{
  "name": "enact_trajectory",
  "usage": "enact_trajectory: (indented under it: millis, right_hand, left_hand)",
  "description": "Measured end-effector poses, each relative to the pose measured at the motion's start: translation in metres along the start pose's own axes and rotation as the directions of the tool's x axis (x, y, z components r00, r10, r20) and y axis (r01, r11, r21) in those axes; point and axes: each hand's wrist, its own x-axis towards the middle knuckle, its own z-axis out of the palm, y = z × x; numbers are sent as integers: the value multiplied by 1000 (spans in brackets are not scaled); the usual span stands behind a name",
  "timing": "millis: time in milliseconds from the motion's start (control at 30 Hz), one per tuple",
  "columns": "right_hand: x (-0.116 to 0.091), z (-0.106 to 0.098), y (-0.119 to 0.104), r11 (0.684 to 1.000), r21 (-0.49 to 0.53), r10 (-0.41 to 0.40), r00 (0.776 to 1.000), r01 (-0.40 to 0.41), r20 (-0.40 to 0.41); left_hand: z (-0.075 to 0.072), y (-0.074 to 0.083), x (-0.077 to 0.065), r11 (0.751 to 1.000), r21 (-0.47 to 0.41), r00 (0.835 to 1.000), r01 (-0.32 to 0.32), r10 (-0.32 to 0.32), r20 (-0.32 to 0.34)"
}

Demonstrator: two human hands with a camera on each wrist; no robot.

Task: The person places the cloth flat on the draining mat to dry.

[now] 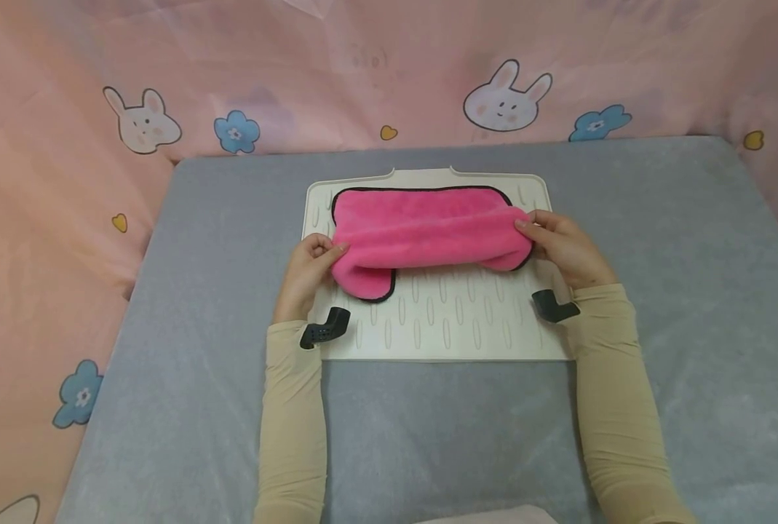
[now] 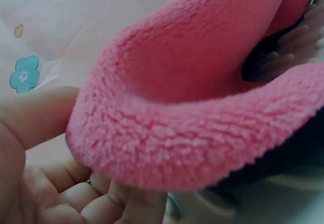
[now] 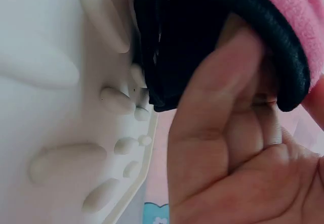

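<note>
A pink plush towel point(image 1: 421, 236) with black edging lies over the far half of a white board with raised oval ridges point(image 1: 441, 327). Its near part is folded up into a long roll. My left hand point(image 1: 308, 273) pinches the left end of that fold, thumb on top. In the left wrist view, the thick pink pile point(image 2: 167, 153) curls into a loop beside the thumb. At the opposite end, my right hand point(image 1: 568, 247) pinches the towel between thumb and fingers. The right wrist view shows fingers point(image 3: 217, 92) tucked under the black edging point(image 3: 291, 67).
The board rests on a grey cloth-covered table point(image 1: 683, 349). A pink curtain point(image 1: 336, 80) with rabbits and blue flowers hangs behind and at the sides. Small black devices point(image 1: 326, 329) sit at both wrists. Something pale point(image 1: 500, 515) shows at the bottom edge.
</note>
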Motion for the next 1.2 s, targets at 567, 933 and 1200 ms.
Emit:
enact_trajectory:
  millis: [567, 933, 1200]
  right_hand:
    - [2, 1, 1, 999, 48, -8, 997, 12, -83]
    - [-4, -17, 5, 983, -181, 38, 997, -24, 72]
    - [-15, -35, 6, 927, -372, 144, 955, -39, 258]
  left_hand:
    - [-19, 5, -1, 975, 120, 975, 189, -201, 98]
    - [-37, 4, -10, 966, 200, 941, 165, -215, 262]
    - [-44, 6, -14, 950, 288, 905, 119, -224, 362]
